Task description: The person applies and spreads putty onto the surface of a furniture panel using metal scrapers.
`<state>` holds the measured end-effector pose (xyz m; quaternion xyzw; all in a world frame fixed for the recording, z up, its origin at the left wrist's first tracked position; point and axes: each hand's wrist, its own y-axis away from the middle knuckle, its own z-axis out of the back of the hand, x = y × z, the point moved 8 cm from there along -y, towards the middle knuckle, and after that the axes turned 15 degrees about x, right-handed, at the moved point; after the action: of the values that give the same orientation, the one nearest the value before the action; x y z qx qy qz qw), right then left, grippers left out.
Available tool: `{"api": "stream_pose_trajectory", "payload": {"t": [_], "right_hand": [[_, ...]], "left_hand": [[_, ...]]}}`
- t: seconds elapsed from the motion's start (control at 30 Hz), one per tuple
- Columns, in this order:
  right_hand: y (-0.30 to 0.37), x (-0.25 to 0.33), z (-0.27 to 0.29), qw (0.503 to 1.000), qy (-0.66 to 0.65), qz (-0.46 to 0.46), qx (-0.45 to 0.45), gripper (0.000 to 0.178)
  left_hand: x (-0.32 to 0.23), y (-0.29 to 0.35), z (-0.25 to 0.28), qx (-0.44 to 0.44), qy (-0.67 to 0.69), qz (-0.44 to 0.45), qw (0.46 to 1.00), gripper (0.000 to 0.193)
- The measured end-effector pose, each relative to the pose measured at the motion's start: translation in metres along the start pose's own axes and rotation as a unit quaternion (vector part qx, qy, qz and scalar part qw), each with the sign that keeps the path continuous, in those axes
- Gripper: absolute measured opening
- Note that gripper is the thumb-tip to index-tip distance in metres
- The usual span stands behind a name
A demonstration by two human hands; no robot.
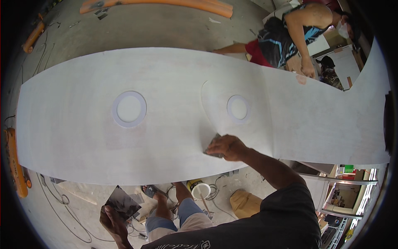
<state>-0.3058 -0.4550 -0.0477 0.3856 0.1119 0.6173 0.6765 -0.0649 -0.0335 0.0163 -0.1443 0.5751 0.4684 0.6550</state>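
Observation:
A long white panel (pixel 174 157) with rounded ends stretches across the view in front of me. My right hand (pixel 230 147) presses a dark grey, flat, blade-like spreader (pixel 212 150) against its surface, right of the middle. From there a thin curved line runs up the panel toward its far side. Two round white discs with pale lilac rims, a left disc (pixel 129 108) and a right disc (pixel 239 109), sit in the panel. Below the near edge, my left hand (pixel 111 222) grips a dark, shiny square plate (pixel 122 202) with smears on it, thumb on top.
A co-worker (pixel 296 35) wearing a mask leans at the far right, one hand at the panel's edge. Orange tubes (pixel 161 5) lie on the floor beyond. Near my feet stand a bucket (pixel 201 190) and a brown bag (pixel 244 203); cables (pixel 62 203) run across the floor at left.

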Motion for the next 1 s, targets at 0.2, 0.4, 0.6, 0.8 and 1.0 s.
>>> {"api": "stream_pose_trajectory", "payload": {"t": [0.2, 0.4, 0.6, 0.8, 1.0], "right_hand": [[0.013, -0.009, 0.044, 0.943, -0.311, -0.097, -0.063, 0.051], [0.021, 0.037, 0.112, 0.687, -0.62, 0.174, -0.337, 0.042], [0.042, 0.111, 0.16, 0.826, -0.154, 0.361, -0.404, 0.033], [0.021, 0.078, 0.157, 0.864, -0.088, 0.304, -0.393, 0.041], [0.004, 0.032, 0.114, 0.893, -0.011, 0.224, -0.39, 0.045]], "left_hand": [[0.024, -0.008, -0.025, -0.045, 0.166, 0.024, 0.985, 0.04], [-0.051, -0.085, -0.166, 0.123, 0.32, -0.072, 0.937, 0.029], [-0.099, -0.128, -0.267, 0.263, 0.642, 0.033, 0.719, 0.038], [-0.112, -0.154, -0.282, 0.288, 0.659, 0.002, 0.695, 0.038], [-0.105, -0.157, -0.298, 0.309, 0.61, -0.004, 0.73, 0.039]]}}
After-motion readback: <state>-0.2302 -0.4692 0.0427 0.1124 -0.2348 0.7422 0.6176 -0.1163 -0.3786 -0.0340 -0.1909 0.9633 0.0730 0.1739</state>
